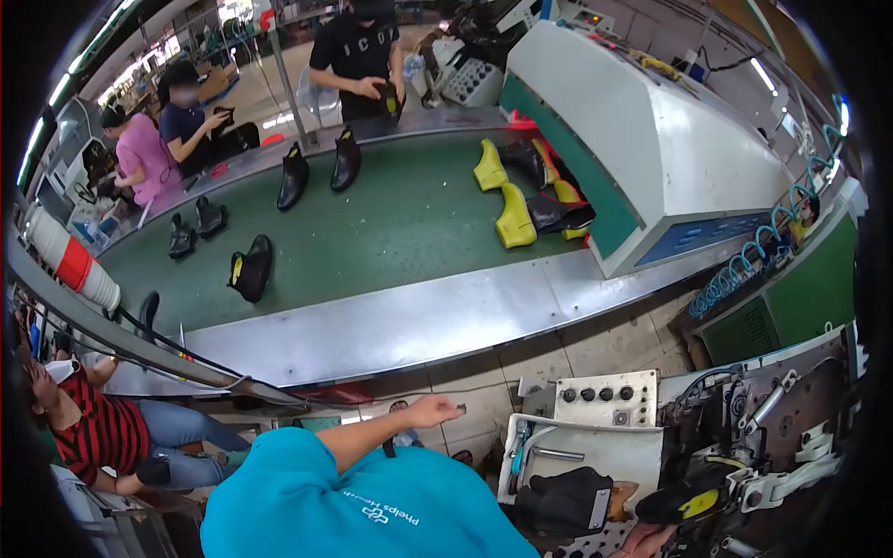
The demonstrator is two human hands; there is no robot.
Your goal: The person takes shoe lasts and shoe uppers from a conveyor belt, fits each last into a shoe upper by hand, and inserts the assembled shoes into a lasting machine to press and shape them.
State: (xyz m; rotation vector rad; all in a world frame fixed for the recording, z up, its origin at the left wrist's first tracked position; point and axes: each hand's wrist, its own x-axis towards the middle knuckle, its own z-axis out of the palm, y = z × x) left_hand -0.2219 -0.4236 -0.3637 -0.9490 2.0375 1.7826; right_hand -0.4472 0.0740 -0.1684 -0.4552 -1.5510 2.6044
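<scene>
Black and yellow, one shoe sits beside the right hand, fingers unclear; the left hand's fingers pinch one small piece.

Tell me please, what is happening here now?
The person's right hand is at a black shoe by the machine; its grip is partly out of view. The left hand is held out, with a small item at its fingertips. Across the green belt, a co-worker in black handles a dark and yellow item. Other footwear is on the belt.
</scene>
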